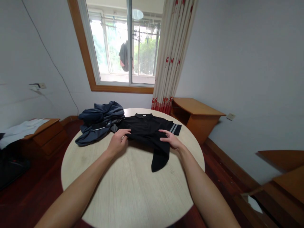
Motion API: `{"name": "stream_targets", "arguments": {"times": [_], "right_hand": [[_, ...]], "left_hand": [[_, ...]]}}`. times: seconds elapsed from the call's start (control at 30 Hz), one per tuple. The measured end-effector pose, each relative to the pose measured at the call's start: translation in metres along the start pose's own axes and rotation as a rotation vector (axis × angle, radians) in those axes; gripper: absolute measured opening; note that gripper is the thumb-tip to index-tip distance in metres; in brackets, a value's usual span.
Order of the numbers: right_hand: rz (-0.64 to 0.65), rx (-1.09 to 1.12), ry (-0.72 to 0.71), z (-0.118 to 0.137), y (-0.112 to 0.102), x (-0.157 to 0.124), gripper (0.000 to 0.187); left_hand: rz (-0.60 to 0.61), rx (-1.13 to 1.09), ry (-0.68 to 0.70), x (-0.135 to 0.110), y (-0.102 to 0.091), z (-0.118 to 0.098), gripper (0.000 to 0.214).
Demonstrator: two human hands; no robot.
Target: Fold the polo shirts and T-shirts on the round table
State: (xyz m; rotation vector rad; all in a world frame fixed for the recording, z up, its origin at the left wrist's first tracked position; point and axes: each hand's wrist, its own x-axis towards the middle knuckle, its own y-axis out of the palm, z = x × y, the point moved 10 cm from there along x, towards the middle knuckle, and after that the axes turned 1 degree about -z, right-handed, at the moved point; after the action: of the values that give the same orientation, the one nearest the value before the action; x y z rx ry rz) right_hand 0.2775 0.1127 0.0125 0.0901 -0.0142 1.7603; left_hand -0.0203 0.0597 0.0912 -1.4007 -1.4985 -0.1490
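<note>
A black polo shirt [142, 128] lies on the round table, its collar towards the window. Grey stripes mark the sleeve on the right. The lower part is partly folded up, and one corner hangs loosely towards me. At the shirt's left edge, my left hand [119, 138] is closed, pinching the cloth between thumb and fingers. My right hand [173, 139] rests at the right side of the shirt, thumb and fingers apart against the fabric; the outer fingers are partly hidden. Left of the shirt sits a heap of dark blue-grey clothes [102, 118], touching it.
The pale round table [133, 190] fills the space before me. A wooden desk [197, 107] stands behind it on the right, beside a patterned curtain [173, 57]. At the left is a wooden cabinet [51, 137] with white cloth [26, 128] on top. Wooden furniture [285, 190] stands at the lower right.
</note>
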Motion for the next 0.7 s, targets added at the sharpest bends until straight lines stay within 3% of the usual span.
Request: {"name": "stream_targets", "arguments": {"times": [0.1,0.17,0.27,0.37,0.43,0.53,0.7], "right_hand": [[-0.325,0.115,-0.061,0.004,-0.042,0.002,0.045],[-0.381,0.163,-0.083,0.005,-0.05,0.001,0.042],[-0.156,0.084,-0.071,0.005,-0.025,0.003,0.054],[0.201,-0.205,-0.048,0.0,0.019,-0.005,0.074],[0.325,-0.407,-0.058,-0.005,0.037,-0.012,0.083],[0.308,-0.564,-0.096,-0.005,0.042,-0.014,0.084],[0.077,-0.515,-0.181,0.011,0.018,-0.003,0.027]], "left_hand": [[-0.079,0.003,-0.085,0.001,-0.015,0.008,0.028],[-0.097,0.033,-0.143,0.001,-0.02,0.013,0.029],[-0.094,0.04,-0.201,0.0,-0.022,0.017,0.031],[-0.101,0.034,-0.222,0.0,-0.023,0.018,0.03],[-0.12,0.045,-0.223,0.0,-0.026,0.018,0.029],[-0.153,0.062,-0.237,0.0,-0.031,0.026,0.028],[-0.231,0.12,-0.253,0.002,-0.049,0.045,0.026]]}}
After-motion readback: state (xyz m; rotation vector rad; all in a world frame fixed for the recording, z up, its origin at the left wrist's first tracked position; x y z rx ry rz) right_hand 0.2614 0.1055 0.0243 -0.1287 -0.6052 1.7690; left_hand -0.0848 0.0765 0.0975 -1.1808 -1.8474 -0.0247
